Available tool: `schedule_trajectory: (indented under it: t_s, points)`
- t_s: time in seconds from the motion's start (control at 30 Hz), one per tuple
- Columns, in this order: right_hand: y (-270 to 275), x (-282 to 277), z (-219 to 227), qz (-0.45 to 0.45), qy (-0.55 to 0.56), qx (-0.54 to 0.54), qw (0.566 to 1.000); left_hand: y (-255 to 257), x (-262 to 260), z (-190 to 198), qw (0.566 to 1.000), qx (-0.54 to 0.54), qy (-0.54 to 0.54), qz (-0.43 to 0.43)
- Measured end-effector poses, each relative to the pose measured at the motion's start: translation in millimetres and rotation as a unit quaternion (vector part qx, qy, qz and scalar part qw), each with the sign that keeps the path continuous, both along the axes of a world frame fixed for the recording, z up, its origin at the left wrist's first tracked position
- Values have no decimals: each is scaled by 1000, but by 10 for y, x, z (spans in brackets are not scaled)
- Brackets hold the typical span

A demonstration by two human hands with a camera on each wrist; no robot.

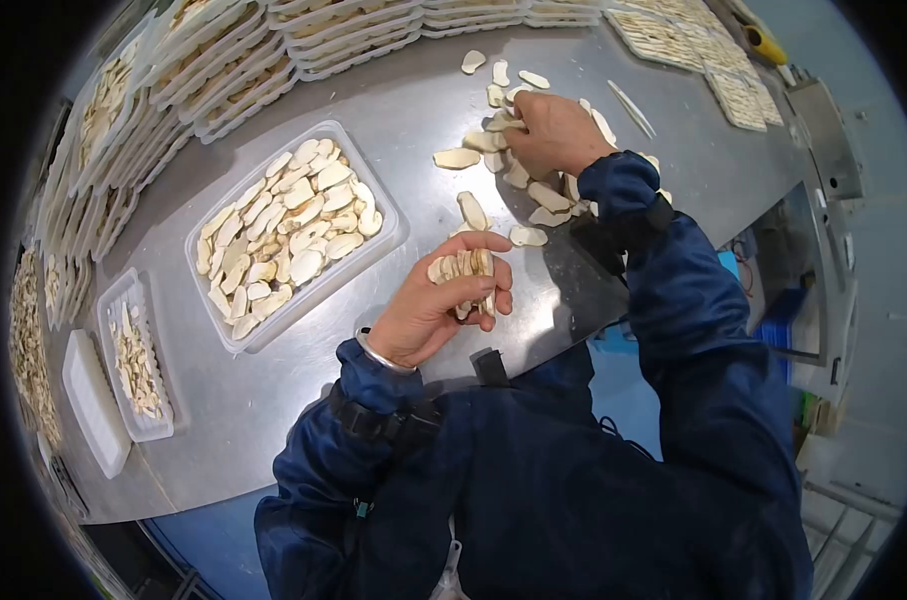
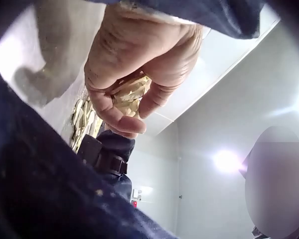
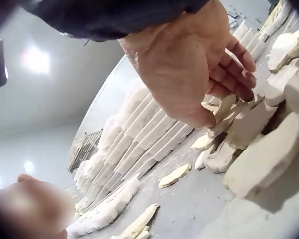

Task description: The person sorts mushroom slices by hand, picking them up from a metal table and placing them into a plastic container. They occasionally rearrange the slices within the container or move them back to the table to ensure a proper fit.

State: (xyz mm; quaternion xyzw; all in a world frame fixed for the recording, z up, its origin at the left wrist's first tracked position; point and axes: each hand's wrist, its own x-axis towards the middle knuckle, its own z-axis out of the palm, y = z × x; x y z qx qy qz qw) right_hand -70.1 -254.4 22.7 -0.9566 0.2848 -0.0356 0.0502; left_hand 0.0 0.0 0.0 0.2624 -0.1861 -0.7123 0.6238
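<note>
My left hand [image 1: 422, 308] holds a small stack of pale mushroom slices [image 1: 462, 268], thumb on one side and fingers curled round the other. In the left wrist view part of this stack [image 2: 127, 102] shows between fingers and thumb. My right hand [image 1: 561, 135] reaches into the loose mushroom slices [image 1: 549, 197] spread on the metal table. In the right wrist view its thumb and fingertips close on the edges of a slice [image 3: 224, 108] at the heap. To the left of my left hand stands a clear plastic tub [image 1: 392, 238] filled with mushroom slices [image 1: 309, 205].
Stacked white trays [image 1: 244, 85] of slices line the back and left of the metal table [image 1: 424, 110]. White tweezers [image 1: 631, 108] lie beyond my right hand. A small tray [image 1: 164, 425] of fragments and a white lid-like tray [image 1: 96, 405] sit at left. Filled trays [image 1: 664, 45] stand back right.
</note>
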Motion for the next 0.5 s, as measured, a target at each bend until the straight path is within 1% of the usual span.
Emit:
schedule_trajectory:
  t_s: [0.07,0.17,0.2,0.23,0.27,0.3,0.33,0.5]
  points:
    - [-42,-49,-16,26,-9,22,999,-10,-30,-4,1000,-4,2,1]
    - [-262,-110,-39,36,-91,102,990,-3,10,3,1000,-5,-3,5]
    - [-277,-134,46,7,-88,169,982,2,8,17,1000,3,-8,9]
    - [-367,-190,20,-18,-108,226,968,0,-4,35,1000,10,-12,12]
    - [-502,-236,-35,-43,-129,282,950,-2,-9,48,1000,17,-17,14]
    - [-524,-245,-5,-68,-150,335,928,-7,-10,50,1000,17,-17,14]
    - [-528,-287,59,-116,-136,346,921,-6,-10,48,1000,17,-17,14]
    - [-603,-371,145,-126,-90,228,961,-5,-12,46,999,21,-17,17]
